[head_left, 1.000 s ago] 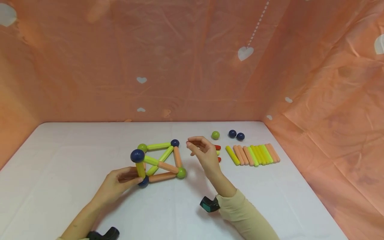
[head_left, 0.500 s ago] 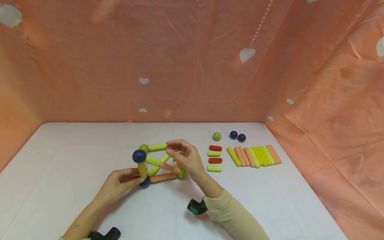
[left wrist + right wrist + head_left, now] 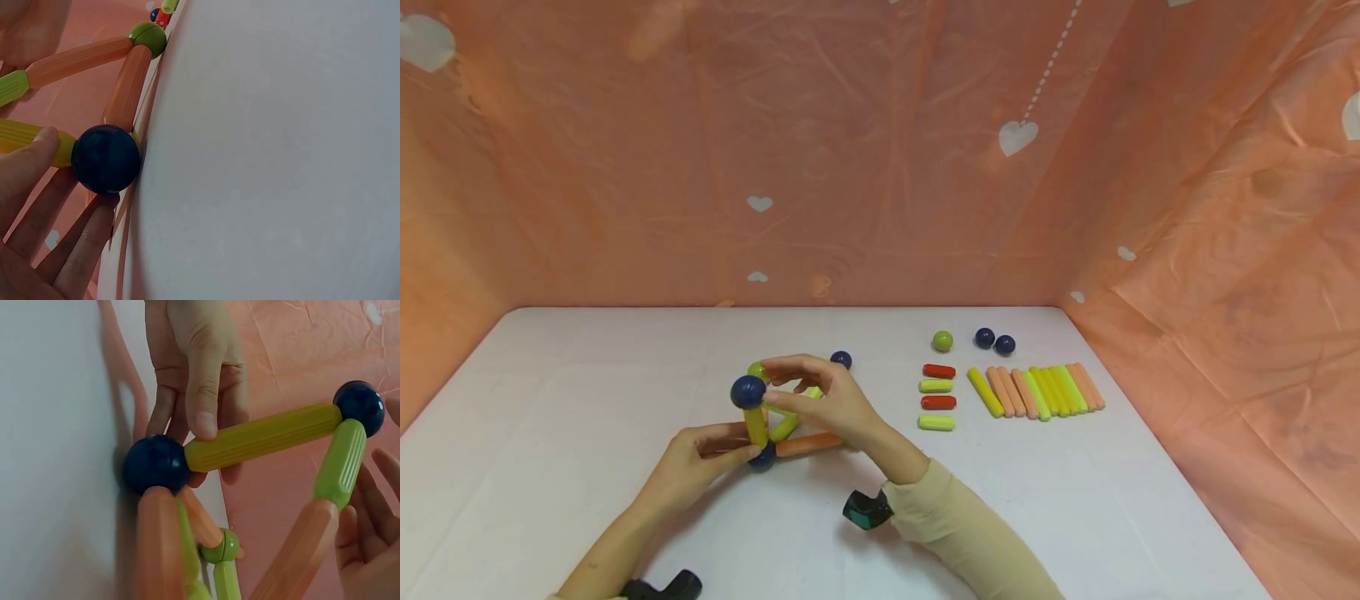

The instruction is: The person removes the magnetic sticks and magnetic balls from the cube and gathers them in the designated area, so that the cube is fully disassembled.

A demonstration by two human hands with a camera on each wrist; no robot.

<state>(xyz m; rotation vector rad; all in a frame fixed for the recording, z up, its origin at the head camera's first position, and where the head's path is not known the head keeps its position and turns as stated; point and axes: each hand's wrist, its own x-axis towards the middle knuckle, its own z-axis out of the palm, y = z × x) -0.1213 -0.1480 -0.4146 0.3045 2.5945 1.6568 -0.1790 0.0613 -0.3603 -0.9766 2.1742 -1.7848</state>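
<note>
A frame of building sticks and balls stands on the white table. My left hand [image 3: 688, 467] pinches its upright yellow stick [image 3: 755, 427], thumb on one side and fingers behind, just above the lower blue ball [image 3: 156, 464]. Atop that stick sits the upper blue ball [image 3: 748, 392]. From it a light green stick [image 3: 340, 464] joins a peach stick [image 3: 300, 547], which slopes to a green ball [image 3: 147, 40]. My right hand [image 3: 827, 400] reaches over the frame, thumb and fingers parted beside the upper blue ball. In the right wrist view its fingers appear apart from the ball.
To the right lie short red sticks [image 3: 939, 402] and short light green sticks [image 3: 936, 423]. Beyond them is a row of long sticks [image 3: 1033, 392] in yellow, peach and green. A loose green ball [image 3: 942, 341] and two blue balls [image 3: 985, 337] lie behind.
My right hand has moved left, from beside the short sticks across the frame to the upper blue ball. The left hand keeps its hold on the yellow stick.
</note>
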